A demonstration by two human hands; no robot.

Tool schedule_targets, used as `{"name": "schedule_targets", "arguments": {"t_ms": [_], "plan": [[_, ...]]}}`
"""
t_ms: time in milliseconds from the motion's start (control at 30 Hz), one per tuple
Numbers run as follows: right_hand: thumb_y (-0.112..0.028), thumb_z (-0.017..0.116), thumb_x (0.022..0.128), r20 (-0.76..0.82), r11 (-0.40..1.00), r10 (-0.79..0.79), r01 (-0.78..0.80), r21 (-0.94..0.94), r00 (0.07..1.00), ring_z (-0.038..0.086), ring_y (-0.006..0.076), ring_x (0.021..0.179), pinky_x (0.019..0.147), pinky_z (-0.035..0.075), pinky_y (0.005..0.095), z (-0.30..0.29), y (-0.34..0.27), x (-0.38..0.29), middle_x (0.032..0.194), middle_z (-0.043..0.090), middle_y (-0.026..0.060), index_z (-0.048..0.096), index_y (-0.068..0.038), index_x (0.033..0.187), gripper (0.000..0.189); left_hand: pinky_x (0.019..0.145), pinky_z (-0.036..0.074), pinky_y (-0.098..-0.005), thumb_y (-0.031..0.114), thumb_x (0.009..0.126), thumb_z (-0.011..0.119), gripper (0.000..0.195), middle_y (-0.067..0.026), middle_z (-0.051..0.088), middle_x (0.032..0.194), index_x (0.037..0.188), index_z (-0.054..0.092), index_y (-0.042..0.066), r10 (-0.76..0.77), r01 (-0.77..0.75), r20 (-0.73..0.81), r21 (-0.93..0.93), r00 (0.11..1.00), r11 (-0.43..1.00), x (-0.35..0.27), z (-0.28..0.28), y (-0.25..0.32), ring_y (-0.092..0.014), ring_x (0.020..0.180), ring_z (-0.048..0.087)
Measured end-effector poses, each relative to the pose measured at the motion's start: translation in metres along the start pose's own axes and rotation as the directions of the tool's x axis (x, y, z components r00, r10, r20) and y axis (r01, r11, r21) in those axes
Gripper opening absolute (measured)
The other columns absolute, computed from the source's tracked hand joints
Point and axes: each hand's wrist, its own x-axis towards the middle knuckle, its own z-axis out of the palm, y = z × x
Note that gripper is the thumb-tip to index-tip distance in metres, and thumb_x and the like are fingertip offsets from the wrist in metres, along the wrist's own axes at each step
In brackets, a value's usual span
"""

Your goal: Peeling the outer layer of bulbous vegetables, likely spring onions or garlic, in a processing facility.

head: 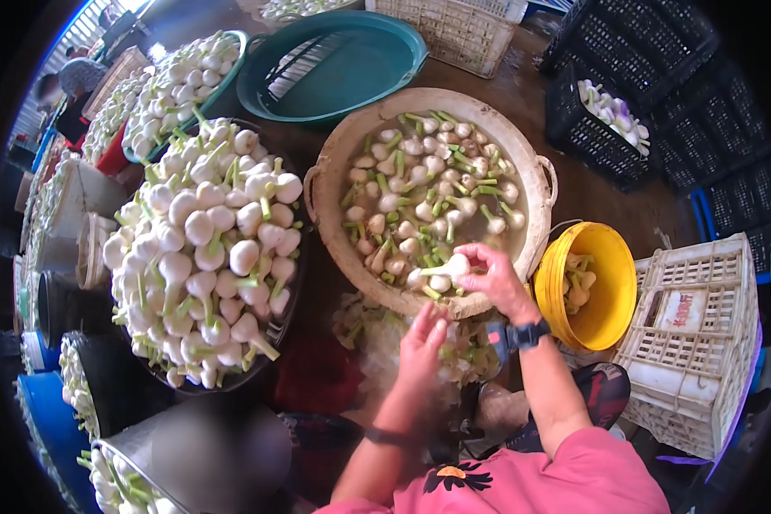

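Note:
My right hand point(496, 283) holds a white garlic bulb point(457, 265) between thumb and fingers, its pale stem pointing left. That hand is above the near right rim of a round beige tub point(417, 105), where many garlic bulbs with cut green stems lie in murky water. Nearer to me, my left hand point(426, 334) is just outside the tub's near rim, fingers apart and nothing seen in it. Loose garlic skins point(379, 334) and trimmings lie below, partly behind my left hand. Left of the tub, a large heap of clean white garlic bulbs point(199, 257) fills a dark basin.
A yellow bucket point(601, 321) with some garlic stands right of the tub, near white plastic crates point(687, 340). Behind are a green basin point(334, 64) of water and a black crate point(591, 138) of garlic. Several filled containers stand left; another person point(83, 77) is at the far left.

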Motion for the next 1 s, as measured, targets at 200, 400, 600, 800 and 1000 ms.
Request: {"name": "schedule_targets", "arguments": {"t_ms": [200,400,600,800,1000], "plan": [[-0.001,0.081,0.071,-0.144,0.843,-0.343,0.236,-0.484,0.928,0.06,0.0347,0.114,0.097,0.05,0.0394,0.074,-0.007,-0.089,0.119,0.061,0.0158,0.061,-0.005,0.115,0.048,0.083,0.062,-0.0363,-0.004,0.091,0.062,0.044,-0.0174,0.065,0.126,0.132,0.049,-0.002,0.11,-0.142,-0.103,-0.403,0.989,0.904,0.009,-0.009,-0.007,-0.027,0.103,0.069],[0.001,0.068,0.079,0.199,0.291,-0.642,0.475,-0.831,0.74,0.062,0.0309,0.108,0.089,0.054,0.0399,0.087,-0.025,-0.118,0.116,0.062,0.0105,0.062,-0.007,0.113,0.035,0.073,0.063,-0.0375,-0.011,0.083,0.058,0.038,-0.0182,0.069,0.116,0.12,0.056,-0.008,0.029,-0.104,-0.221,-0.338,0.975,0.935,-0.019,-0.007,0.007,-0.029,0.089,0.072],[-0.003,0.068,0.081,0.163,0.306,-0.68,0.479,-0.822,0.715,0.063,0.0324,0.105,0.088,0.054,0.0419,0.096,-0.025,-0.128,0.112,0.064,0.0102,0.063,-0.007,0.114,0.033,0.068,0.062,-0.0346,-0.014,0.078,0.049,0.044,-0.0196,0.07,0.112,0.121,0.057,-0.007,0.107,-0.179,-0.274,-0.252,0.956,0.951,-0.035,-0.006,0.012,-0.026,0.083,0.071],[-0.019,0.069,0.092,-0.09,0.976,0.035,-0.015,0.218,0.995,0.067,0.0125,0.091,0.077,0.058,0.0293,0.092,-0.022,-0.125,0.105,0.072,0.0094,0.064,0.003,0.128,0.043,0.058,0.056,-0.0298,-0.013,0.077,0.054,0.032,-0.0092,0.07,0.088,0.102,0.068,0.002,0.328,-0.363,-0.241,-0.114,0.913,0.925,-0.033,-0.026,0.002,-0.016,0.068,0.065],[-0.026,0.059,0.1,-0.12,0.969,0.188,-0.164,0.183,0.975,0.07,0.0191,0.082,0.071,0.057,0.0323,0.069,0.006,-0.095,0.096,0.071,0.0106,0.069,0.001,0.112,0.031,0.055,0.055,-0.03,-0.013,0.075,0.052,0.027,-0.0052,0.064,0.08,0.091,0.066,0.005,0.204,-0.219,-0.1,-0.177,0.974,0.96,-0.032,-0.018,0.009,-0.014,0.062,0.061]]}}
